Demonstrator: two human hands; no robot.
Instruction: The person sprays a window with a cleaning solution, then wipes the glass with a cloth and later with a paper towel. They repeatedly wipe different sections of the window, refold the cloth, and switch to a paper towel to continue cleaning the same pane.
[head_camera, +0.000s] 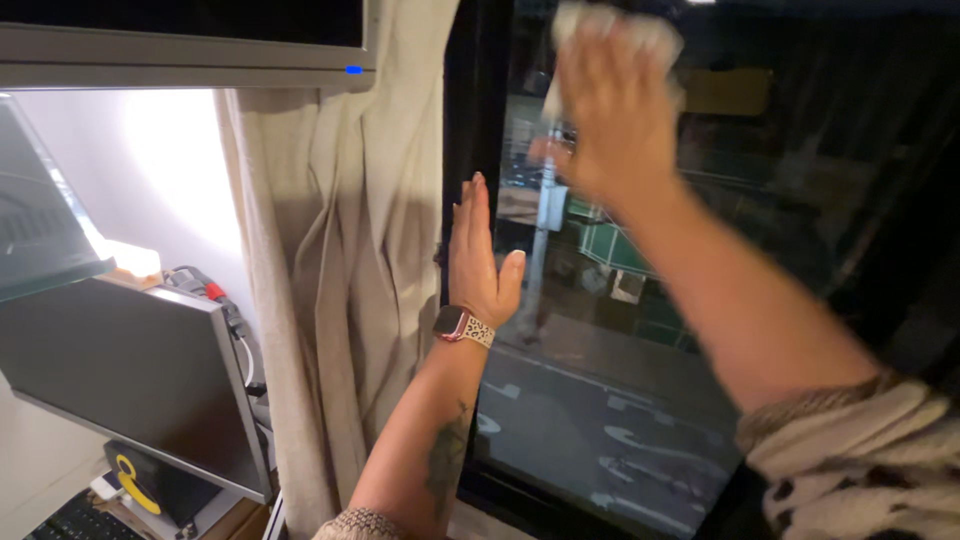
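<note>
The person is standing close to a dark window (760, 250) at night. The right hand (612, 110) is pressing a white cloth (615, 25) flat against the upper part of the glass; the fingers are spread over the cloth, so the grip is lying open on it rather than closing around it, and both are blurred. The left hand (482, 255) is resting lower on the pane near the window's left frame, held upright with the fingers straight and open, gripping nothing. A watch with a spotted band (463, 326) is sitting on the left wrist. A beige curtain (345, 260) is hanging just beside the left hand. Further left, a grey monitor (130, 375) is leaning, and a keyboard (75, 520) is lying below it on the desk.
</note>
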